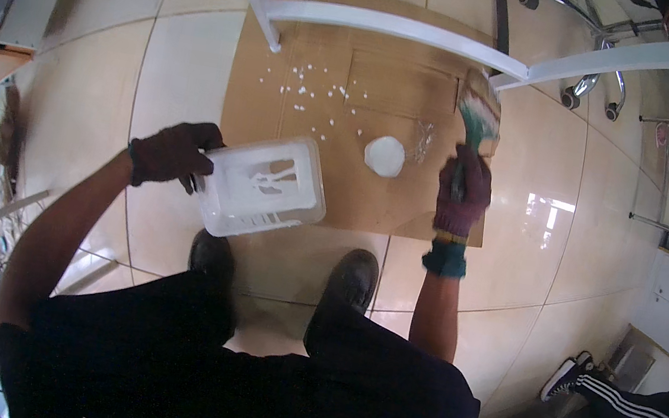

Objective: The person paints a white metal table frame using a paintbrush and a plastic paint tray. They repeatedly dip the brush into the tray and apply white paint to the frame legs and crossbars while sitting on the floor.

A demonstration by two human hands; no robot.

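My left hand [175, 152], in a dark glove, grips the edge of a clear plastic tub [264, 186] smeared with white paint and holds it above the floor. My right hand [463, 191], also gloved, is closed on the handle of a paintbrush [479, 116] whose bristles point up toward a white painted metal frame [398, 28]. The brush tip is close to the frame's bar near a joint. Below both hands lies a brown cardboard sheet [370, 92] with a round white paint blob [384, 155] and scattered white drips.
My two dark shoes [350, 277] stand on the glossy beige tile floor at the cardboard's near edge. An office chair base [593, 40] with castors sits at the upper right. Another person's leg in striped trousers and a sneaker [628, 402] is at the lower right.
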